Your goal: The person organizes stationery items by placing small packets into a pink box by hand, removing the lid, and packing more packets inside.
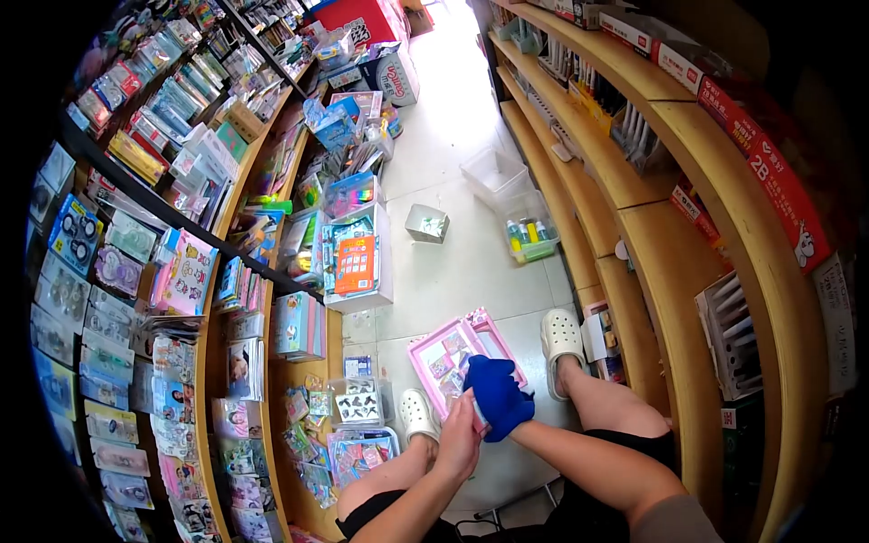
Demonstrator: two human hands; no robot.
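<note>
A pink-framed box (431, 384) with colourful pictures in it rests on the floor between my feet, its near edge close to my hands. My left hand (462, 439) is closed at the near edge of this box, thumb and fingers together on it. Bunched blue cloth (496, 389) covers my right hand (507, 423) down to the wrist and hides its fingers. The cloth lies over the right part of the box and beside my left fingertips.
Wooden shelves (652, 222) of stationery stand close on my right, racks of packaged goods (118, 344) on my left. A small bin (426, 223), a clear tub of bottles (531, 237) and a white box of books (385, 262) stand on the tiled floor (462, 285).
</note>
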